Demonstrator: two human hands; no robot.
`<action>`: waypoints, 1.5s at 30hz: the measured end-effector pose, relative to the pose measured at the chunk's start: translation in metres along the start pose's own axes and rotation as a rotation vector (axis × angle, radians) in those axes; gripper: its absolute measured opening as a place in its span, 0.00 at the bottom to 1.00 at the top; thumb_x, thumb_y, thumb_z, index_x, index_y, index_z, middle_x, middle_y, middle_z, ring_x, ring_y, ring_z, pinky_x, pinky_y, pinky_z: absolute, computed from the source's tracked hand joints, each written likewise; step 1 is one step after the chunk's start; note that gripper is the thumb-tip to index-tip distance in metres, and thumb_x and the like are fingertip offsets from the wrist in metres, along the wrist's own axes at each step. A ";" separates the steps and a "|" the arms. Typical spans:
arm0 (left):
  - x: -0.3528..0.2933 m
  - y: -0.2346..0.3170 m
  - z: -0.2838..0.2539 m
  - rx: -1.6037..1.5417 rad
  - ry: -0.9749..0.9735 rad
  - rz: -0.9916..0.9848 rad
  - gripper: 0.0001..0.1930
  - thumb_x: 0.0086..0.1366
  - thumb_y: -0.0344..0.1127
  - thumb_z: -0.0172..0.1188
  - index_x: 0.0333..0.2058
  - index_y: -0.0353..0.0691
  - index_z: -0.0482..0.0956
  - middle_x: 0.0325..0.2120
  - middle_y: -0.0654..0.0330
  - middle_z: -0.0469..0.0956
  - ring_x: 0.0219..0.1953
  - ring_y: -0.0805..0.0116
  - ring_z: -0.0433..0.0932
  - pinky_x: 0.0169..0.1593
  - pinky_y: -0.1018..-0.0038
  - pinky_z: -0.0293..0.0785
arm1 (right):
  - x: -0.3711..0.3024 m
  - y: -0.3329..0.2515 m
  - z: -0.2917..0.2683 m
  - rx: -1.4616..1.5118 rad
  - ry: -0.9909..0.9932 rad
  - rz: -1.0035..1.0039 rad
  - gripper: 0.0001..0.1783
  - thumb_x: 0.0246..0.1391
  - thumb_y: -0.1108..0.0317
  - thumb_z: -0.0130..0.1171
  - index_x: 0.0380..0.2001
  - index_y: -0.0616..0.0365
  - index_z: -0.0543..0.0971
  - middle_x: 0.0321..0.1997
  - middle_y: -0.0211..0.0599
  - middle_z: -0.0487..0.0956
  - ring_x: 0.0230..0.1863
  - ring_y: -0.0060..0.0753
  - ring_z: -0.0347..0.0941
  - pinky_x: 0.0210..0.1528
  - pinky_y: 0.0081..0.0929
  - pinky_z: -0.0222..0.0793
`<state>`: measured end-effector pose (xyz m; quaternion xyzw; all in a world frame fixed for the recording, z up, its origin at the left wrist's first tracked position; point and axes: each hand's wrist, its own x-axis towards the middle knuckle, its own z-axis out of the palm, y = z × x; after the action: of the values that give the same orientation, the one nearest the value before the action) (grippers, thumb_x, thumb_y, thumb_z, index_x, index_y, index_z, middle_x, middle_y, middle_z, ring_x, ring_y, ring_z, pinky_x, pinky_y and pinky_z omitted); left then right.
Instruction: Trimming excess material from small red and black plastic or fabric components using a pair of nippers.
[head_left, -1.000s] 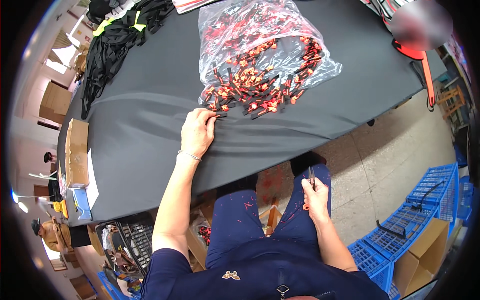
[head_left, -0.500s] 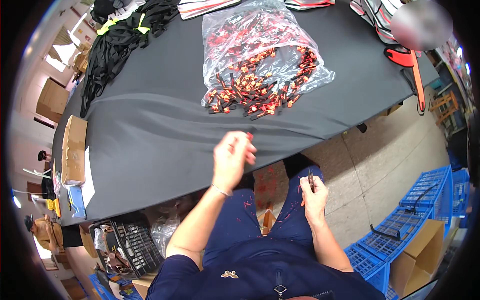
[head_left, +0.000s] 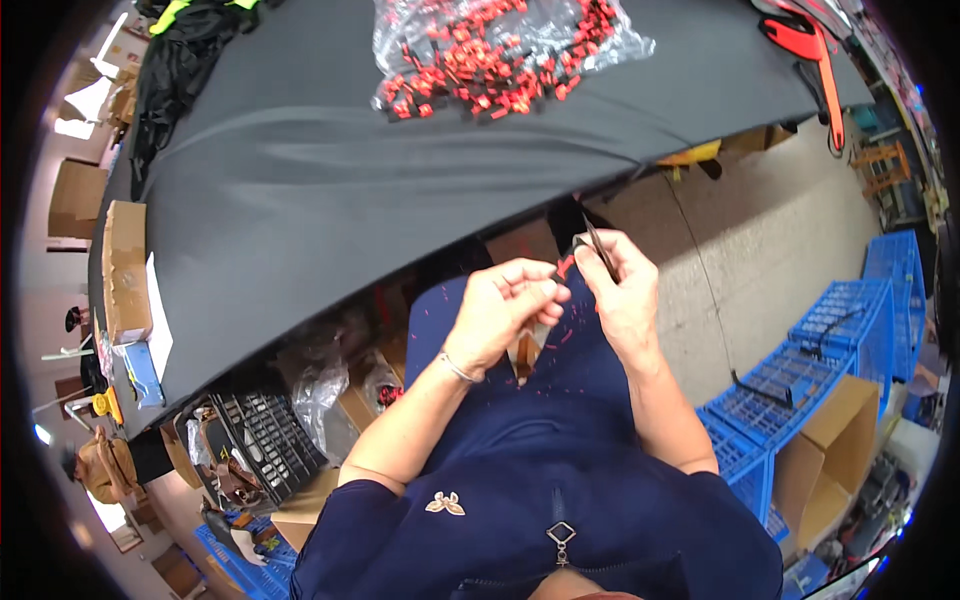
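Above my lap my two hands are close together. My left hand [head_left: 508, 308] pinches a small black strap piece with red on it [head_left: 565, 267] between thumb and fingertips. My right hand [head_left: 625, 292] is closed around slim dark thread snips [head_left: 601, 250], their points directed up and away from me. Its thumb and fingertip also touch the far end of the strap piece. The snips' handles are mostly hidden in the palm. On the table, many similar black-and-red pieces [head_left: 480, 75] spill from a clear plastic bag [head_left: 625, 45].
The dark-covered table [head_left: 300, 210] ends just beyond my hands. Red thread scraps dot my lap. Black straps [head_left: 190, 80] lie at far left, an orange-and-black strap item [head_left: 822, 70] at far right. Blue crates [head_left: 760, 390] and an open carton [head_left: 825, 440] stand to my right.
My left hand has come back from the table edge with the strap piece, toward my right hand. My right hand has risen with the snips to meet it. The view has tilted nearer my body.
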<state>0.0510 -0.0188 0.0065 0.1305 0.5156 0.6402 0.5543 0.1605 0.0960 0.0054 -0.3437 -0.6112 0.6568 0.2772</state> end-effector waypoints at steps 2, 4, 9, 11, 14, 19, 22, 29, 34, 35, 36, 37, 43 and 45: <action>-0.001 0.004 0.000 -0.080 0.053 -0.018 0.10 0.59 0.30 0.57 0.39 0.34 0.75 0.29 0.57 0.79 0.25 0.76 0.76 0.32 0.81 0.74 | -0.003 -0.007 -0.004 0.037 -0.055 -0.013 0.21 0.49 0.70 0.62 0.47 0.62 0.70 0.33 0.28 0.73 0.31 0.13 0.66 0.36 0.12 0.63; -0.004 0.003 0.002 -0.071 0.072 -0.019 0.09 0.58 0.30 0.57 0.37 0.33 0.75 0.28 0.59 0.79 0.24 0.78 0.75 0.31 0.82 0.74 | -0.010 -0.004 -0.009 -0.035 0.009 -0.104 0.21 0.49 0.69 0.62 0.46 0.61 0.69 0.33 0.30 0.74 0.32 0.16 0.68 0.36 0.14 0.65; -0.004 -0.001 0.005 -0.075 0.045 -0.020 0.10 0.59 0.31 0.57 0.39 0.32 0.75 0.28 0.58 0.79 0.25 0.78 0.75 0.32 0.82 0.74 | -0.031 0.004 -0.022 -0.273 0.129 -0.234 0.15 0.46 0.70 0.64 0.37 0.61 0.74 0.25 0.32 0.75 0.26 0.22 0.70 0.30 0.19 0.67; -0.005 -0.001 0.009 0.035 0.071 0.014 0.09 0.59 0.29 0.56 0.37 0.32 0.76 0.26 0.59 0.79 0.24 0.79 0.75 0.31 0.83 0.74 | -0.034 0.002 -0.024 -0.547 0.170 -0.513 0.13 0.40 0.71 0.67 0.32 0.60 0.76 0.21 0.33 0.74 0.22 0.28 0.70 0.25 0.24 0.66; -0.005 -0.002 0.013 0.205 0.109 0.085 0.08 0.58 0.28 0.56 0.36 0.32 0.77 0.25 0.60 0.78 0.23 0.80 0.75 0.30 0.83 0.73 | -0.033 0.000 -0.027 -0.638 0.186 -0.572 0.15 0.37 0.71 0.68 0.31 0.59 0.77 0.21 0.32 0.74 0.21 0.31 0.70 0.24 0.25 0.64; -0.003 -0.003 0.011 0.118 0.088 0.043 0.09 0.57 0.27 0.56 0.37 0.32 0.77 0.24 0.60 0.78 0.22 0.81 0.74 0.29 0.84 0.72 | -0.032 0.003 -0.032 -0.652 0.198 -0.604 0.15 0.37 0.71 0.68 0.31 0.58 0.76 0.20 0.32 0.74 0.21 0.31 0.70 0.24 0.26 0.64; -0.002 -0.002 0.010 0.043 0.064 0.003 0.10 0.56 0.27 0.55 0.37 0.32 0.77 0.24 0.60 0.78 0.21 0.81 0.73 0.29 0.85 0.71 | -0.032 0.006 -0.031 -0.662 0.173 -0.582 0.13 0.37 0.71 0.68 0.29 0.58 0.76 0.20 0.32 0.74 0.21 0.32 0.70 0.23 0.26 0.65; 0.003 -0.005 0.011 -0.026 0.056 -0.049 0.10 0.56 0.26 0.54 0.37 0.30 0.77 0.23 0.59 0.78 0.21 0.81 0.71 0.28 0.86 0.69 | -0.035 0.015 -0.034 -0.430 0.200 -0.325 0.10 0.39 0.72 0.67 0.26 0.61 0.76 0.21 0.36 0.75 0.22 0.30 0.72 0.24 0.23 0.66; 0.006 -0.005 0.010 -0.019 0.044 -0.053 0.10 0.55 0.25 0.54 0.36 0.30 0.77 0.23 0.59 0.78 0.20 0.81 0.71 0.27 0.86 0.69 | -0.033 0.020 -0.035 -0.483 0.199 -0.329 0.11 0.38 0.71 0.68 0.25 0.61 0.76 0.19 0.35 0.75 0.21 0.29 0.72 0.24 0.23 0.66; 0.006 -0.005 0.010 -0.006 0.049 -0.053 0.10 0.55 0.25 0.53 0.36 0.29 0.77 0.23 0.59 0.78 0.20 0.82 0.71 0.27 0.86 0.69 | -0.033 0.020 -0.036 -0.485 0.200 -0.327 0.11 0.38 0.71 0.68 0.25 0.61 0.76 0.19 0.35 0.75 0.21 0.29 0.72 0.24 0.23 0.66; 0.007 -0.005 0.010 -0.007 0.048 -0.055 0.10 0.55 0.25 0.53 0.36 0.29 0.77 0.23 0.59 0.78 0.20 0.82 0.71 0.27 0.86 0.69 | -0.033 0.020 -0.038 -0.507 0.208 -0.358 0.12 0.38 0.71 0.68 0.26 0.61 0.76 0.19 0.35 0.74 0.21 0.30 0.71 0.24 0.24 0.65; 0.008 -0.006 0.010 0.010 0.061 -0.049 0.10 0.55 0.25 0.54 0.36 0.30 0.77 0.23 0.59 0.78 0.20 0.82 0.71 0.27 0.86 0.69 | -0.033 0.019 -0.038 -0.529 0.214 -0.388 0.12 0.37 0.71 0.68 0.27 0.60 0.76 0.19 0.34 0.74 0.21 0.30 0.71 0.23 0.24 0.65; 0.011 -0.008 0.011 0.107 0.074 -0.039 0.10 0.54 0.26 0.55 0.36 0.31 0.78 0.22 0.59 0.78 0.20 0.82 0.72 0.27 0.86 0.70 | -0.031 0.009 -0.037 -0.757 0.171 -0.567 0.14 0.36 0.70 0.68 0.29 0.58 0.76 0.19 0.32 0.73 0.21 0.31 0.70 0.23 0.26 0.65; 0.011 -0.008 0.012 0.122 0.078 -0.038 0.10 0.54 0.26 0.55 0.36 0.32 0.78 0.22 0.59 0.78 0.21 0.82 0.73 0.27 0.86 0.70 | -0.030 0.009 -0.037 -0.778 0.161 -0.592 0.14 0.36 0.70 0.68 0.29 0.58 0.76 0.19 0.32 0.73 0.21 0.31 0.70 0.23 0.26 0.65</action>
<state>0.0605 -0.0050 0.0005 0.1292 0.5772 0.6017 0.5367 0.2084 0.0939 -0.0005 -0.2832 -0.8591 0.2445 0.3493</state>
